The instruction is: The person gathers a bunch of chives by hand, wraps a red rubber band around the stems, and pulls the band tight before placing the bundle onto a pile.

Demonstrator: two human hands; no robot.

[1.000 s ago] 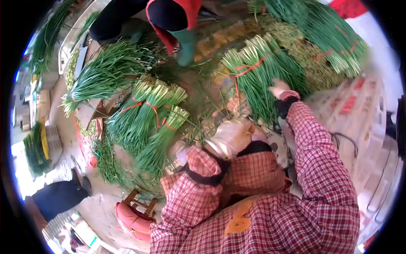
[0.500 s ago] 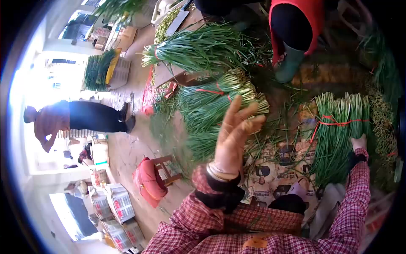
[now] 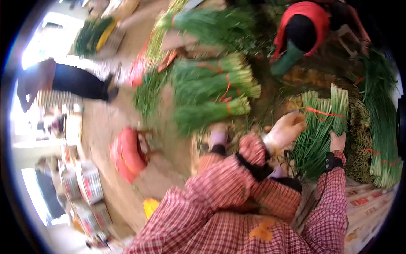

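My right hand (image 3: 337, 142) is closed round the green leaves of the rightmost bundle of chive-like stalks (image 3: 339, 103), below its pale cut ends. A red tie (image 3: 323, 112) runs across this bundle and those beside it. My left hand (image 3: 289, 128) hovers just left of these bundles, its fingers loosely curled and slightly blurred, with nothing visible in them. Further left, several tied bundles (image 3: 211, 84) lie side by side on the floor, pale ends pointing right.
A person in a red garment (image 3: 302, 25) bends over at the top right. More tied stalks (image 3: 382, 127) and a heap of trimmings (image 3: 359, 144) lie to my right. At left are a stool with a red cushion (image 3: 128, 153), stacked boxes (image 3: 89, 182) and another standing person (image 3: 78, 80).
My left hand has moved right and down, from raised with spread fingers to beside the bundles. My right hand keeps its hold. The view has shifted, showing more stalks on the right.
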